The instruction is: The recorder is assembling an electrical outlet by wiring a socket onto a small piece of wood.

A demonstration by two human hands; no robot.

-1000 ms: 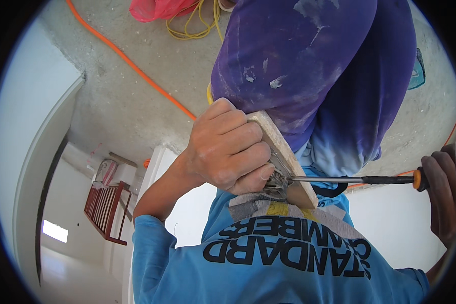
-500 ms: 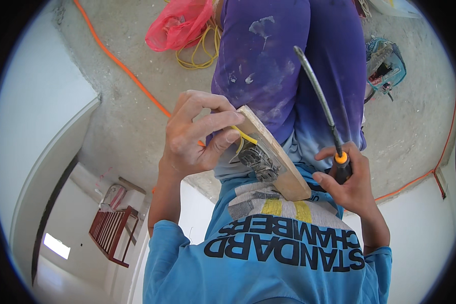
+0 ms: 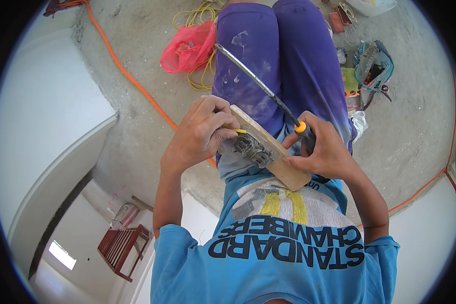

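Head: screwdriver (image 3: 266,90) in right grip (image 3: 320,149)

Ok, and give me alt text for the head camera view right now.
A person's left hand pinches a yellow wire beside dark fittings on a wooden board, while the right hand, at the board's edge, holds a long-shafted screwdriver. On the grey floor lie a pink bag and an orange cord.

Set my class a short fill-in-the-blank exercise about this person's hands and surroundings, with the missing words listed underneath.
1. The right hand grips the screwdriver by its ____.
2. The left hand pinches a wire coloured ____.
3. The cable crossing the floor at left is ____.
4. Around the knees, the trousers are ____.

Missing words: handle; yellow; orange; purple
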